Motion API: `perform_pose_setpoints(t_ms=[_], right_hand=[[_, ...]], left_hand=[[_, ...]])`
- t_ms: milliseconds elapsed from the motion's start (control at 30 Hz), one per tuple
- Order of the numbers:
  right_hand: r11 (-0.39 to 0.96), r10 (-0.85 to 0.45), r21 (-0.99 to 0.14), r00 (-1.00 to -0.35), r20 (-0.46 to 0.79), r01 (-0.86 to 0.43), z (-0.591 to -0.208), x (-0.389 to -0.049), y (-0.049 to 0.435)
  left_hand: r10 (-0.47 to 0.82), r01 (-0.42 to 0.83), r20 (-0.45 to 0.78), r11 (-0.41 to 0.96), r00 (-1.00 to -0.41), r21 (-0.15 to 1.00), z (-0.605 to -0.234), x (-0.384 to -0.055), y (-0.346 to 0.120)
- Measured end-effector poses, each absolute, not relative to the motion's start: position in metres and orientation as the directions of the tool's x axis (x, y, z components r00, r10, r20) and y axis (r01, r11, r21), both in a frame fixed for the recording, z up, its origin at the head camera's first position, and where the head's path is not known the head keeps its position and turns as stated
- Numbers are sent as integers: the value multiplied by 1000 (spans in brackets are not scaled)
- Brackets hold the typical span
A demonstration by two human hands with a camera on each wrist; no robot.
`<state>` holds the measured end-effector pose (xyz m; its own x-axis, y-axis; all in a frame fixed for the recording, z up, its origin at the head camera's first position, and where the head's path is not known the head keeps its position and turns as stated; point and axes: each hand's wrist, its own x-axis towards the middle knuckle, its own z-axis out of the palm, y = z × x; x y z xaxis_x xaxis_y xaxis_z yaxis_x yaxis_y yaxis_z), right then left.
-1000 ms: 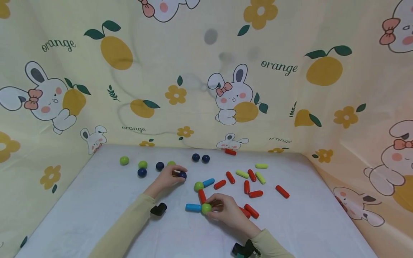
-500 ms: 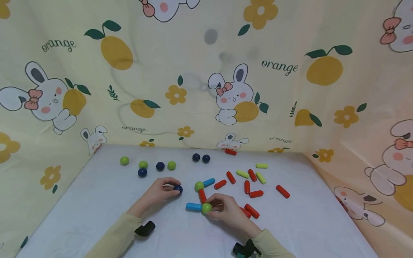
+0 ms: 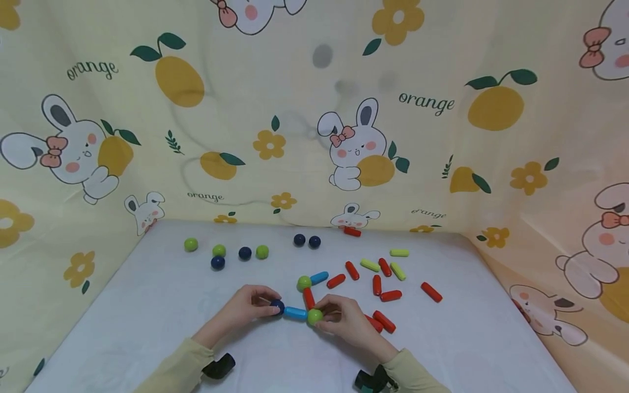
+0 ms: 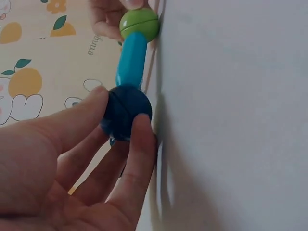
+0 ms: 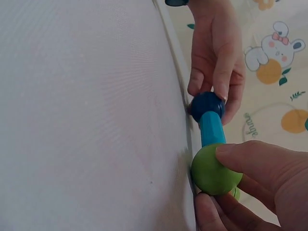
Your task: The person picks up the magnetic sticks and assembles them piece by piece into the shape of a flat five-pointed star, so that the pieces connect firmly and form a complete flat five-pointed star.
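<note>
My left hand (image 3: 245, 310) pinches a dark blue ball (image 4: 126, 113) between thumb and fingers. The ball meets the free end of a blue rod (image 3: 296, 313). At that rod's other end is a green ball (image 5: 215, 169), which my right hand (image 3: 346, 322) pinches. A red rod (image 3: 308, 298) runs from this green ball to a second green ball (image 3: 304, 282), and another blue rod (image 3: 319, 277) sticks out beyond it. In both wrist views the dark blue ball, blue rod and green ball line up.
Loose red rods (image 3: 377, 285) and yellow-green rods (image 3: 370, 265) lie to the right. Toward the back left are green balls (image 3: 191, 244) and dark blue balls (image 3: 218, 263). A printed cloth (image 3: 295, 180) hangs behind the white table (image 3: 275, 360).
My left hand has brought the dark blue ball toward me, down to the blue rod's free end. The right hand has stayed on its green ball.
</note>
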<state>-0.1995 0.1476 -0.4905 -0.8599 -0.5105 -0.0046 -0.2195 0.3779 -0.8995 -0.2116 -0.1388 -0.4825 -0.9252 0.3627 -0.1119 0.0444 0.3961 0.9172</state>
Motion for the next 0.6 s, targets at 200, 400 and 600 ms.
perform_pose_setpoints(t_ms=[200, 400, 600], right_hand=[[380, -498, -901, -867, -11, -207, -488, -200, 145], [362, -511, -910, -859, -15, -199, -485, -197, 138], [366, -572, -903, -820, -30, -223, -483, -194, 129]], left_hand=[[326, 63, -83, 413, -942, 909, -483, -208, -136], [205, 51, -62, 504, -977, 862, -482, -207, -129], [91, -11, -65, 493, -994, 870, -480, -212, -127]])
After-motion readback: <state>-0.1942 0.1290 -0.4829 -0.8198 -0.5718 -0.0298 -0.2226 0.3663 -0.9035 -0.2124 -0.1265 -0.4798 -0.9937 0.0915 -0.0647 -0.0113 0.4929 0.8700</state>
